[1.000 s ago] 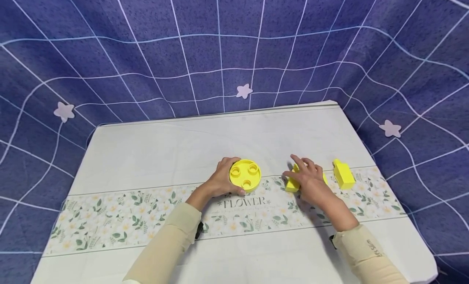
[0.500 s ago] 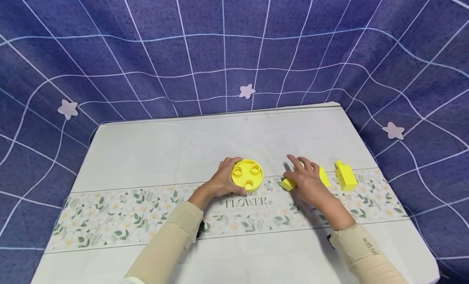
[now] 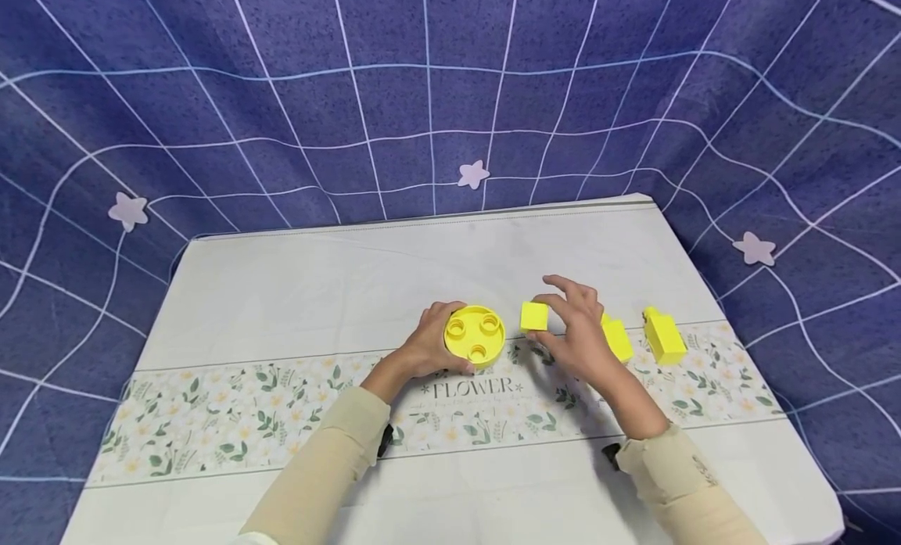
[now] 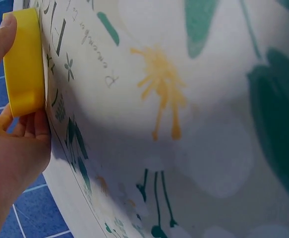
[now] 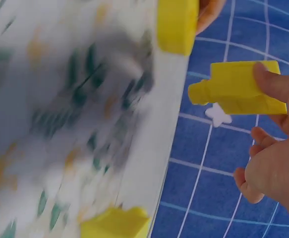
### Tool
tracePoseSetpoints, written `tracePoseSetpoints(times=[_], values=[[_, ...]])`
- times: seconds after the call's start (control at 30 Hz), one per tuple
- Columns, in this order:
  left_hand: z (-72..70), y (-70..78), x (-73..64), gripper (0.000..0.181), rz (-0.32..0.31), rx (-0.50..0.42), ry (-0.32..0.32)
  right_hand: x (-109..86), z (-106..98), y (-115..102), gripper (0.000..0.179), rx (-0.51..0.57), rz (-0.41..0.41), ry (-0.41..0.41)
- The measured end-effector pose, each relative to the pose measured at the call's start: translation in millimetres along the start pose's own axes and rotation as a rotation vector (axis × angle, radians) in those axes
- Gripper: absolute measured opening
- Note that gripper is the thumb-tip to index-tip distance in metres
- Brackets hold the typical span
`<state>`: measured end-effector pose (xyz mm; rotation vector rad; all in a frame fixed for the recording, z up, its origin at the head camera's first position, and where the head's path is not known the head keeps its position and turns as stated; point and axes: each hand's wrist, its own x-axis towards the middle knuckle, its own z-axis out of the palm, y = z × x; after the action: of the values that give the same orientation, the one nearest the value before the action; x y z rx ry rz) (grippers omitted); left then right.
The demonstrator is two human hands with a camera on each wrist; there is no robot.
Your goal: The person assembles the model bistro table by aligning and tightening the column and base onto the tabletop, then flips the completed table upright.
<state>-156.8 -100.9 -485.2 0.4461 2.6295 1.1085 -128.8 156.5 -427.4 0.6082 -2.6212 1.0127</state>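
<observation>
My left hand (image 3: 429, 343) grips the side of a round yellow base (image 3: 475, 356) with three ring-shaped sockets, which sits on the table. In the left wrist view, thumb and fingers curl round the edge of this base (image 4: 28, 69). To its right, my right hand (image 3: 580, 330) pinches a yellow block (image 3: 534, 317) between thumb and fingers, above the table. The right wrist view shows the same block (image 5: 243, 88) with a round knob at one end, pointing toward the table, apart from the base (image 5: 176, 25).
Two similar yellow blocks with knobs lie on the table to the right: one block (image 3: 618, 342) just behind the right hand, another block (image 3: 665, 340) farther right. A white cloth with a floral band covers the table (image 3: 317, 287). A blue curtain (image 3: 281, 107) hangs behind it.
My right hand has picked up a block from the table, turned it upright and moved it left toward the base. The left hand stays on the base.
</observation>
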Motion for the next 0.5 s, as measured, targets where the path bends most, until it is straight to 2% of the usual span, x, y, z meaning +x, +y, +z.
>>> tracePoseSetpoints(times=[0.13,0.23,0.5], values=[[-0.7,0.0,-0.5,0.106,0.000,-0.001,0.002,4.8,4.0,-12.4,0.037,0.172,0.039,0.003],[-1.0,-0.1,-0.2,0.106,-0.003,0.004,-0.004,6.2,9.9,-19.5,0.036,0.245,0.067,-0.017],[-0.7,-1.5,0.8,0.106,0.015,0.018,-0.012,1.4,31.2,-27.0,0.035,0.304,0.077,-0.074]])
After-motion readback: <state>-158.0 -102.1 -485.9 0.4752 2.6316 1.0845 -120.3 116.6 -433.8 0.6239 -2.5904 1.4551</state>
